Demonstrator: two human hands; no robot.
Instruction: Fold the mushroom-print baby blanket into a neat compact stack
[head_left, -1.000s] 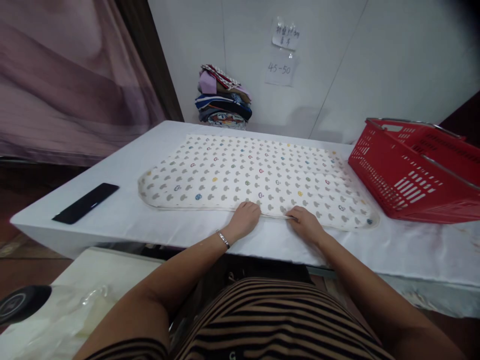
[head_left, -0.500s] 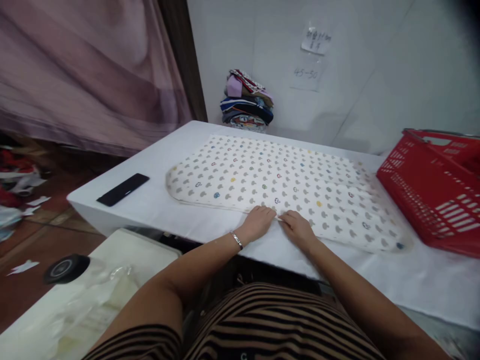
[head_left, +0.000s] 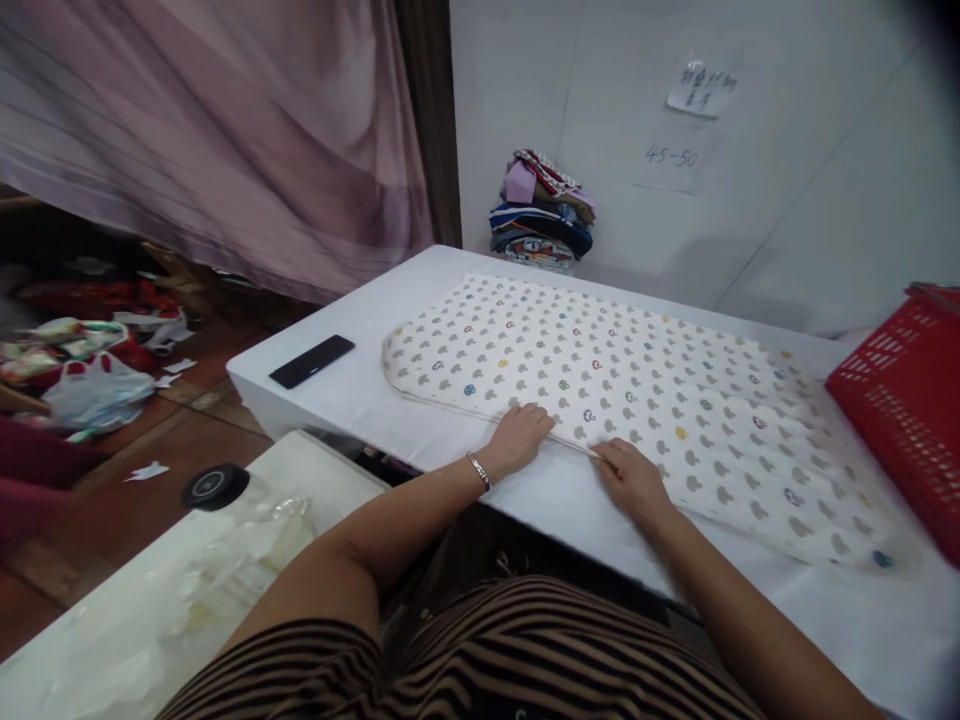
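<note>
Nearest to me, both forearms reach out over a striped lap to the near edge of the white table [head_left: 352, 395]. The left hand [head_left: 520, 438], a thin bracelet [head_left: 478, 470] at its wrist, lies palm down with the fingers curled lightly over the near hem of the spotted cloth [head_left: 615, 400]; I would call it pressing rather than gripping. The right hand [head_left: 632, 478] sits just beside it on the same hem, fingers bent at the seam, and whether it pinches the edge or only pins it I cannot tell. To my eye the work is evening out that hem, and it would go best with both palms flat and low, the two layers lined up at the seam before any pull, and the strokes running outward so no ridge is trapped. The cloth itself lies spread flat across the table, its rounded end toward the left. A black phone [head_left: 312, 361] rests near the left corner, well apart from the hands. At the right stands a red basket [head_left: 900, 400], and against the wall a stack of folded clothes [head_left: 541, 215].
</note>
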